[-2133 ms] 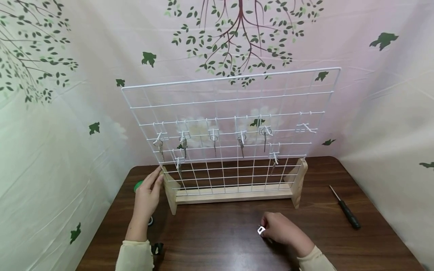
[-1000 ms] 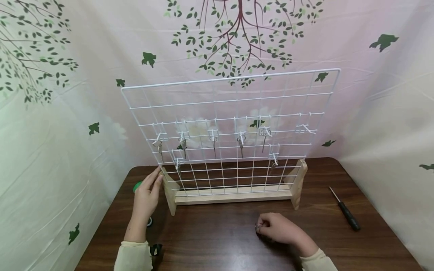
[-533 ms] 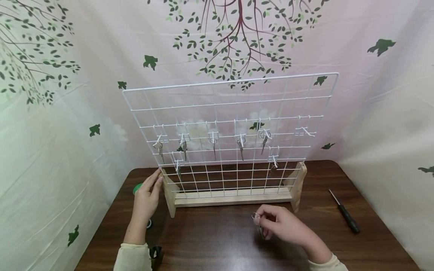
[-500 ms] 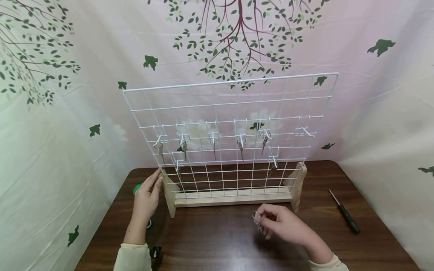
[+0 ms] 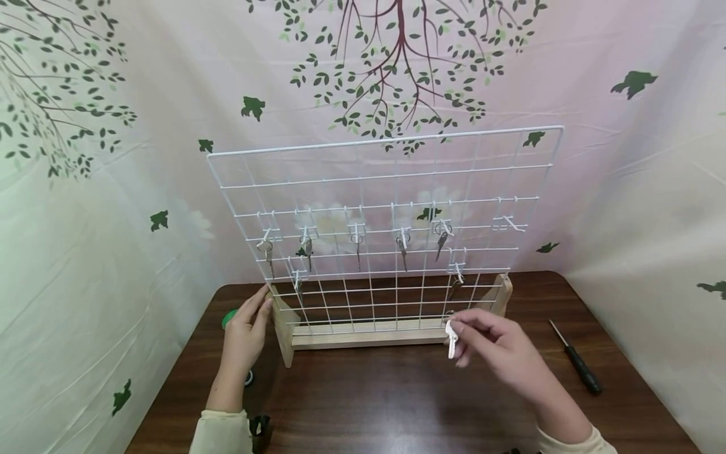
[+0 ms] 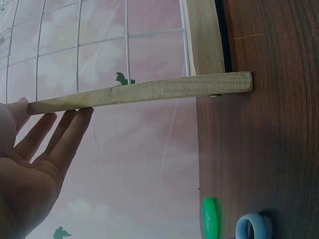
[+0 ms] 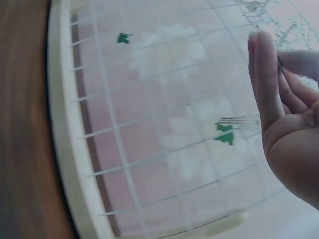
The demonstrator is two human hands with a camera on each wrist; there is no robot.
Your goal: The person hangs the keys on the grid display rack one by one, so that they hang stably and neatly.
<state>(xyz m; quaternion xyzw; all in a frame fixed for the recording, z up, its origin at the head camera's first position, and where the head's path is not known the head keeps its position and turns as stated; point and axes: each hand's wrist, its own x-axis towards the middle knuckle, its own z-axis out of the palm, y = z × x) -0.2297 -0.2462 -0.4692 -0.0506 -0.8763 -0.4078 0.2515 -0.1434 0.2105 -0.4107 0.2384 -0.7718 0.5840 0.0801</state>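
My right hand (image 5: pixel 499 347) pinches a silver key (image 5: pixel 452 340) between thumb and fingers, in front of the rack's lower right part. A white wire grid rack (image 5: pixel 386 180) stands in a wooden frame on the table. Several keys, such as this key (image 5: pixel 404 249), hang by rings from its white hooks. One hook (image 5: pixel 513 222) at the upper right bears no key. At the left end, my left hand (image 5: pixel 246 325) holds the wooden side post (image 6: pixel 149 90), thumb on one side and fingertips on the other.
A black-handled screwdriver (image 5: pixel 578 362) lies on the brown table (image 5: pixel 363 403) at the right. A green round object (image 6: pixel 210 219) and a pale blue ring-shaped roll (image 6: pixel 250 226) sit by the left post. Printed fabric (image 5: pixel 147 126) surrounds the table.
My right hand has lifted the key from the tabletop and carried it up and slightly right toward the rack. The left hand stays on the post.
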